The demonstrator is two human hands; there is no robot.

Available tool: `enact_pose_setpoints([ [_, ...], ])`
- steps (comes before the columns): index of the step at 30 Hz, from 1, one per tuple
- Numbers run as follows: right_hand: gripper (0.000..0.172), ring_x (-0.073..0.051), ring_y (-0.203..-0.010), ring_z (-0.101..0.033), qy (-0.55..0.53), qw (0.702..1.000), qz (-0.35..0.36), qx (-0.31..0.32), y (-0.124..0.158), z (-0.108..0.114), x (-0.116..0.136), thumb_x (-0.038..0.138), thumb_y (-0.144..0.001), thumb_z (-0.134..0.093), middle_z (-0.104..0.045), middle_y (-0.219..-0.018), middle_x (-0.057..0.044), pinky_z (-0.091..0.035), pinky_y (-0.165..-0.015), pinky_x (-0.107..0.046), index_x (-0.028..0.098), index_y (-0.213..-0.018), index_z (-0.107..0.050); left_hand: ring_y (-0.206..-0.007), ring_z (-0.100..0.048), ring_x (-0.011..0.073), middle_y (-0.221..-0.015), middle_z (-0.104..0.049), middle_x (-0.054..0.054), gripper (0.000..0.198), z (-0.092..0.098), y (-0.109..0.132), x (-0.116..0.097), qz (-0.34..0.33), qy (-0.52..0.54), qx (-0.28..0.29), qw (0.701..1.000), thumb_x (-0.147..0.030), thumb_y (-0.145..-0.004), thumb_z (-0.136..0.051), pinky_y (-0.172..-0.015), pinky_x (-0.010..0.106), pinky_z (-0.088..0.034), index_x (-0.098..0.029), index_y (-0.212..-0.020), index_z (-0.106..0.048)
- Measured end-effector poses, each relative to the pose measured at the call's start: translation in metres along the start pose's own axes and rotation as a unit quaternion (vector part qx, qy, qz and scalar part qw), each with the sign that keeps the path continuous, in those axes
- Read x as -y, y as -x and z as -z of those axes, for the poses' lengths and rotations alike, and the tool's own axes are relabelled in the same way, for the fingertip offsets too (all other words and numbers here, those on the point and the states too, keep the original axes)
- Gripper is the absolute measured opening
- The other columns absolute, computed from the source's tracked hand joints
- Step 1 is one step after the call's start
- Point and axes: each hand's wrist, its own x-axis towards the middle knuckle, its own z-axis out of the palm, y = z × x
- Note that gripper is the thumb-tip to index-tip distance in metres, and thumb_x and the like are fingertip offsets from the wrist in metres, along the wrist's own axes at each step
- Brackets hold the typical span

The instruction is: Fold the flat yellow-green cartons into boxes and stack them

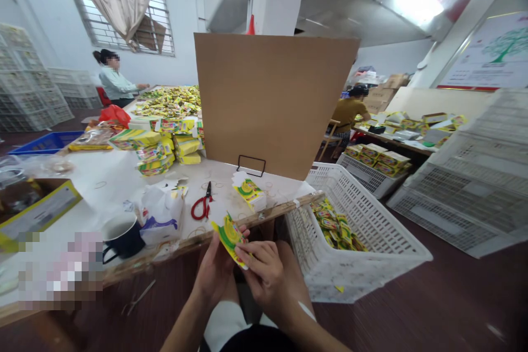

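A small yellow and green printed carton [231, 236] is between my two hands, tilted, above my lap and just off the table's front edge. My left hand [216, 264] holds it from the left and below. From the right, the closed fingers of my right hand [264, 267] pinch its lower end. Another yellow and green carton [250, 192] lies on the table [218, 172] beyond my hands, before a wire stand [251, 166]. Red-handled scissors [202, 206] lie to its left.
A big cardboard sheet [276, 104] stands upright ahead. White crate [371, 264] with yellow packs is at the right. Dark mug [124, 236], tissue pack [160, 212] and stacked cartons [154, 151] are leftward. One person [117, 82] sits far left, another [350, 113] at right.
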Motion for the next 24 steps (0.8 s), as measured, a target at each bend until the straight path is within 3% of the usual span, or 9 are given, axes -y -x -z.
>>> enact_pose_setpoints([
  [3,0.049,-0.022,-0.1,-0.06,-0.014,1.0,-0.01,-0.001,0.004,0.001,0.001,0.012,-0.085,-0.052,-0.066,-0.114,-0.005,-0.043,-0.083,-0.041,0.035,-0.128,-0.053,-0.107,-0.063,0.0271,-0.106,-0.072,0.012,0.042,-0.002,0.002,0.002,-0.023,-0.019,-0.01,0.999,-0.048,-0.078,-0.063,-0.094,0.039,-0.05,-0.014,-0.102,-0.069],
  [7,0.048,-0.027,-0.113,-0.053,-0.058,0.997,-0.032,0.035,0.01,0.002,0.001,0.034,-0.083,-0.059,-0.059,-0.126,-0.007,-0.041,-0.093,-0.044,0.03,-0.13,-0.053,-0.098,-0.067,0.0276,-0.097,-0.074,0.011,0.04,-0.001,0.004,0.006,-0.039,-0.056,-0.04,0.997,-0.048,-0.074,-0.067,-0.087,0.037,-0.054,-0.013,-0.093,-0.071],
  [11,0.045,-0.027,-0.117,-0.051,-0.067,0.981,-0.18,-0.024,0.001,0.01,0.002,0.039,-0.087,-0.052,-0.057,-0.128,-0.01,-0.041,-0.098,-0.043,0.024,-0.129,-0.055,-0.084,-0.07,0.025,-0.085,-0.076,0.006,0.036,-0.002,0.003,0.012,-0.05,-0.09,-0.065,0.993,-0.046,-0.065,-0.076,-0.077,0.033,-0.056,-0.016,-0.086,-0.072],
  [16,0.027,-0.025,-0.096,-0.064,-0.092,0.938,-0.332,0.031,-0.018,0.026,0.016,0.037,-0.088,-0.054,-0.071,-0.103,-0.006,-0.05,-0.087,-0.036,0.025,-0.106,-0.069,-0.083,-0.07,0.0249,-0.083,-0.076,0.006,0.038,-0.002,0.001,0.015,-0.038,-0.115,-0.067,0.99,-0.042,-0.066,-0.076,-0.077,0.034,-0.056,-0.015,-0.093,-0.071],
  [21,0.023,-0.025,-0.089,-0.066,-0.166,0.914,-0.369,0.032,-0.024,0.025,0.012,0.034,-0.084,-0.059,-0.071,-0.097,-0.008,-0.052,-0.077,-0.033,0.019,-0.097,-0.07,-0.085,-0.069,0.0247,-0.089,-0.075,0.007,0.042,0.004,0.002,0.019,-0.056,-0.167,-0.07,0.982,-0.043,-0.069,-0.074,-0.077,0.034,-0.055,-0.014,-0.099,-0.069],
  [24,0.017,-0.023,-0.078,-0.066,-0.141,0.91,-0.388,0.027,-0.024,0.024,0.009,0.032,-0.082,-0.06,-0.071,-0.085,-0.007,-0.052,-0.068,-0.031,0.018,-0.087,-0.07,-0.088,-0.068,0.0258,-0.093,-0.074,0.008,0.042,0.003,0.002,0.021,-0.077,-0.223,-0.065,0.97,-0.047,-0.071,-0.071,-0.076,0.033,-0.054,-0.013,-0.096,-0.068],
])
